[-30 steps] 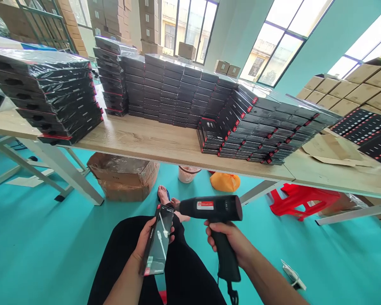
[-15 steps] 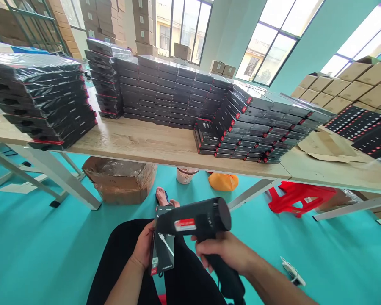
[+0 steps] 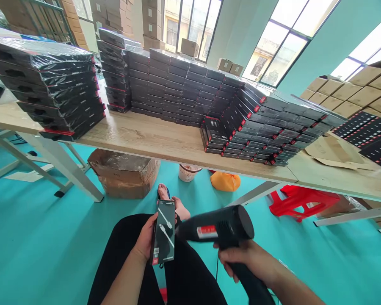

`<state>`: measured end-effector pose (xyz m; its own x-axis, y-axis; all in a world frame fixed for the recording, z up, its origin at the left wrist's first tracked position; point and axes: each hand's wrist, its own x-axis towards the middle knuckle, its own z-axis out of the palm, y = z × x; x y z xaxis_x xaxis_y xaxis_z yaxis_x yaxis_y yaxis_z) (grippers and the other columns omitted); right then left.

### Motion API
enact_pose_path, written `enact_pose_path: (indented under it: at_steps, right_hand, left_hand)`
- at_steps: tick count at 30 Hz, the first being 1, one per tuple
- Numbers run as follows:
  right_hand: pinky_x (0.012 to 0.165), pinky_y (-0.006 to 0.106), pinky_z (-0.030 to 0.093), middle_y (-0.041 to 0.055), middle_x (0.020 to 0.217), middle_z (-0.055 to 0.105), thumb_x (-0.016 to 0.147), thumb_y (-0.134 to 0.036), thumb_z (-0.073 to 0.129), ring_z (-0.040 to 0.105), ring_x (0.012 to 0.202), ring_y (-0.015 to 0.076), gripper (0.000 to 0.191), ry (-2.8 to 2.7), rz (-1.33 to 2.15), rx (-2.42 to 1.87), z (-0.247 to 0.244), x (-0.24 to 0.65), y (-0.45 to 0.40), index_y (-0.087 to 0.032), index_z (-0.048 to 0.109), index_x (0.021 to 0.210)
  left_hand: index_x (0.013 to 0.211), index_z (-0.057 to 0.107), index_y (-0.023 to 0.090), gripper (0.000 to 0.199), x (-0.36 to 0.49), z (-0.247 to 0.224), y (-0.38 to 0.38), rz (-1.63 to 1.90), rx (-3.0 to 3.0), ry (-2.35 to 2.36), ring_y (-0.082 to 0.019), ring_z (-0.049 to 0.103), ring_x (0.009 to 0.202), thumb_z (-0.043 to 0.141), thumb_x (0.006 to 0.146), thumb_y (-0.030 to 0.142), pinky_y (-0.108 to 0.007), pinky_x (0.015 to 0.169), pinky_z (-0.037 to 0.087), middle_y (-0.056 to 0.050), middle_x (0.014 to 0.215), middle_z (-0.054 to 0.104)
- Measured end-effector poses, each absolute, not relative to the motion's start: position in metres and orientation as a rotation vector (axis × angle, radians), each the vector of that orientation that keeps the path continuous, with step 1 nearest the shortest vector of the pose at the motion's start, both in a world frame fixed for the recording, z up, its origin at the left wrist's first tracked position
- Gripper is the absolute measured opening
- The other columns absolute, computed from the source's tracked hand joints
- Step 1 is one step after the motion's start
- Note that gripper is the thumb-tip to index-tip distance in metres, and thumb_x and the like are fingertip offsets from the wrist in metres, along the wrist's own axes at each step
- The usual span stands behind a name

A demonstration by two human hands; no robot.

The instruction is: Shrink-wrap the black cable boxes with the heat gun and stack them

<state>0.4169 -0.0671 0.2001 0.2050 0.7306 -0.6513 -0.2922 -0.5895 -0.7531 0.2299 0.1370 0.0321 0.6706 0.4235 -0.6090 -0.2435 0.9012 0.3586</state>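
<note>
A slim black box (image 3: 165,233) with a picture of white cables and a red corner label stands tilted over my lap, with my left hand (image 3: 145,238) wrapped round its left side. My right hand (image 3: 243,259) grips the handle of a black heat gun (image 3: 222,225) bearing a red and white label. The gun's nozzle points left, close to the right edge of the box. Its lower handle runs off the bottom of the view.
Stacks of black boxes (image 3: 178,89) line the wooden table (image 3: 152,137), some film-wrapped at the left. Beneath it are an open carton (image 3: 123,176), a pink basket (image 3: 188,173), an orange bag (image 3: 225,181) and a red stool (image 3: 301,201). Brown cartons (image 3: 355,91) stand at the right.
The heat gun in my right hand has moved right, off the front of the box, uncovering its cable picture. My left hand still holds the box. The whole view has shifted slightly.
</note>
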Motion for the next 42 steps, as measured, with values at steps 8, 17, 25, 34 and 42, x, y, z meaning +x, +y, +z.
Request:
enact_pose_path:
  at_steps: [8, 17, 25, 34, 42]
  right_hand:
    - [0.05, 0.025, 0.046, 0.0021, 0.074, 0.068, 0.067, -0.037, 0.081, 0.059, 0.057, 0.0132, 0.038, -0.183, 1.369, -1.387, 0.197, 0.393, -0.024, -0.012, 0.071, 0.094]
    - [0.051, 0.027, 0.047, 0.0004, 0.068, 0.065, 0.068, -0.031, 0.076, 0.058, 0.055, 0.0141, 0.029, -0.295, 1.312, -1.56, 0.197, 0.404, -0.023, -0.014, 0.069, 0.091]
    - [0.055, 0.029, 0.046, -0.0022, 0.056, 0.062, 0.07, -0.029, 0.071, 0.054, 0.053, 0.0142, 0.026, -0.472, 1.391, -1.637, 0.2, 0.409, -0.025, -0.016, 0.068, 0.092]
    - [0.062, 0.032, 0.047, -0.0016, 0.058, 0.059, 0.072, -0.038, 0.069, 0.053, 0.06, 0.0174, 0.03, -0.554, 1.415, -1.855, 0.206, 0.413, -0.08, -0.017, 0.067, 0.094]
    - [0.078, 0.036, 0.048, 0.0048, 0.072, 0.068, 0.074, -0.048, 0.074, 0.061, 0.074, 0.0224, 0.032, -0.566, 1.509, -1.793, 0.203, 0.383, -0.095, -0.018, 0.072, 0.085]
  left_hand:
    - [0.121, 0.069, 0.008, 0.049, 0.226, 0.027, 0.13, 0.279, 0.386, 0.811, -0.031, 0.078, 0.084, 0.066, 0.089, 0.045, -0.038, 0.068, 0.062, -0.016, 0.093, 0.081]
    - [0.117, 0.071, 0.008, 0.045, 0.225, 0.029, 0.13, 0.261, 0.391, 0.787, -0.029, 0.078, 0.076, 0.064, 0.09, 0.044, -0.036, 0.066, 0.061, -0.016, 0.094, 0.081]
    - [0.124, 0.068, 0.008, 0.047, 0.225, 0.036, 0.134, 0.31, 0.346, 0.787, -0.034, 0.078, 0.087, 0.065, 0.09, 0.041, -0.042, 0.072, 0.063, -0.016, 0.095, 0.081]
    - [0.134, 0.061, 0.009, 0.052, 0.228, 0.025, 0.144, 0.521, 0.186, 0.782, -0.033, 0.077, 0.095, 0.058, 0.095, 0.045, -0.047, 0.087, 0.061, -0.017, 0.103, 0.079]
    - [0.141, 0.053, 0.009, 0.053, 0.231, 0.023, 0.148, 0.616, 0.12, 0.773, -0.029, 0.075, 0.1, 0.044, 0.103, 0.045, -0.043, 0.091, 0.06, -0.018, 0.11, 0.076]
